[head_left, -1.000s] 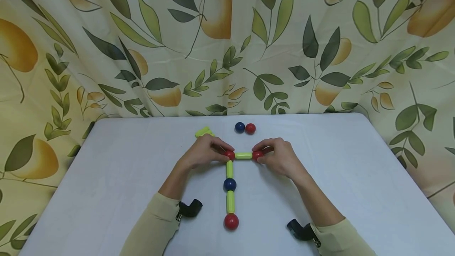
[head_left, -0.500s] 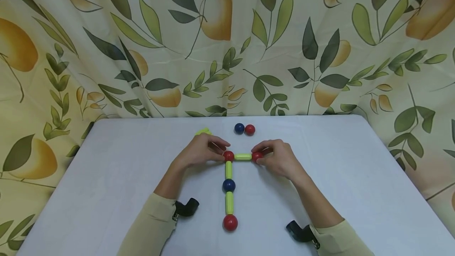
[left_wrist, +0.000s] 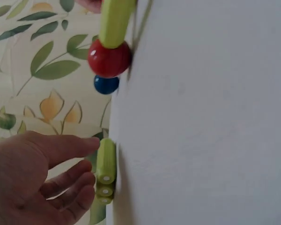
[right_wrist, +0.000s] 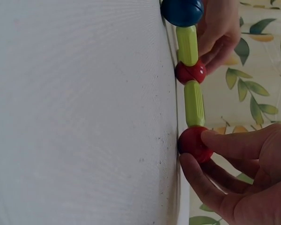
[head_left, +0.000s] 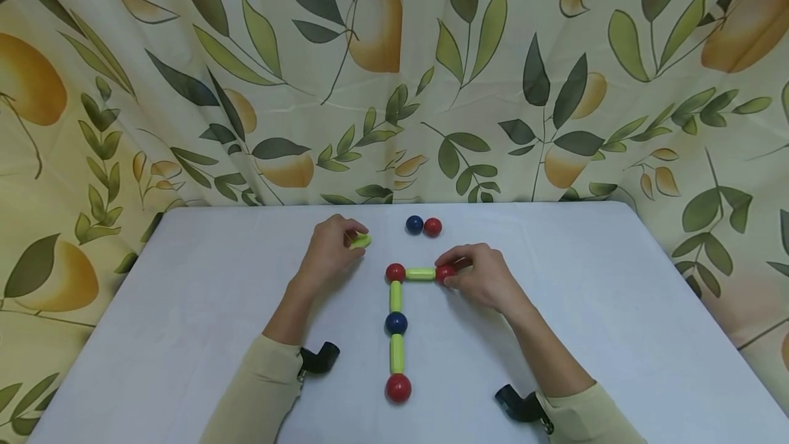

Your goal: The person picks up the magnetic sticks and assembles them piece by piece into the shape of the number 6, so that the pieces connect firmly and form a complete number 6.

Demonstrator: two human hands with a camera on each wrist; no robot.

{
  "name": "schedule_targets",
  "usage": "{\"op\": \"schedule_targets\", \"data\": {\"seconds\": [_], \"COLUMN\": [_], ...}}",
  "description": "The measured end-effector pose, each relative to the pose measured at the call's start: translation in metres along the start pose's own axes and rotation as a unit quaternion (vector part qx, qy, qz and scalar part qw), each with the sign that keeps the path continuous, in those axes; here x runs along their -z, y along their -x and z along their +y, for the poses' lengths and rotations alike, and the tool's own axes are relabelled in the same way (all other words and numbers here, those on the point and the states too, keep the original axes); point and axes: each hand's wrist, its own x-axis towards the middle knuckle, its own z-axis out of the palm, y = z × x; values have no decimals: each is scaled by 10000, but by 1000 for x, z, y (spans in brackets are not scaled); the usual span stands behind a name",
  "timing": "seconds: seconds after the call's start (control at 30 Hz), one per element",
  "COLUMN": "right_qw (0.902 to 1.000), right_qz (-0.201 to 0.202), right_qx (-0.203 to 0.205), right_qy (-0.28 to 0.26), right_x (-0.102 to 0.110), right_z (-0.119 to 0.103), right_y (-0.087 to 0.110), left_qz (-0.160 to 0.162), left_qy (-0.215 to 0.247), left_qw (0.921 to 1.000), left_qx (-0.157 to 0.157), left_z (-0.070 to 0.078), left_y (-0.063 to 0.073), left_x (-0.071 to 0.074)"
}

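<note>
An L-shaped chain of yellow-green rods and balls lies on the white table [head_left: 185,307]. Its upright part runs from a near red ball [head_left: 398,388] through a blue ball [head_left: 396,323] to a red corner ball [head_left: 395,273]. From there a yellow-green rod [head_left: 420,273] leads right to an end red ball [right_wrist: 195,144]. My right hand [head_left: 483,276] pinches that end ball between thumb and fingers. At the back left, my left hand [head_left: 328,249] is at loose yellow-green rods [left_wrist: 106,161], fingers loosely bent beside them; firm contact is unclear.
A loose blue ball [head_left: 414,225] and a loose red ball [head_left: 433,227] sit side by side near the table's back edge. Behind the table hangs a curtain [head_left: 394,88] printed with leaves and fruit. Black devices [head_left: 322,358] are strapped at both wrists.
My left hand has let go of the red corner ball and moved back and left to the loose rods. The right hand stays on the end red ball.
</note>
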Motion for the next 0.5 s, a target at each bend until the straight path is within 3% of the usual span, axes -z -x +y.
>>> {"op": "schedule_targets", "data": {"seconds": [0.27, 0.5], "right_qw": [10000, 9999], "right_qz": [18, 71], "right_qx": [64, 108], "right_qy": [15, 60], "right_x": [-2, -2], "right_z": [1, 2], "right_y": [0, 1], "left_qz": [201, 45], "left_qy": [-740, -1064], "left_qw": [9971, 9943], "left_qx": [-7, -53], "left_z": [6, 9], "left_y": [3, 3], "left_x": [-11, -11]}}
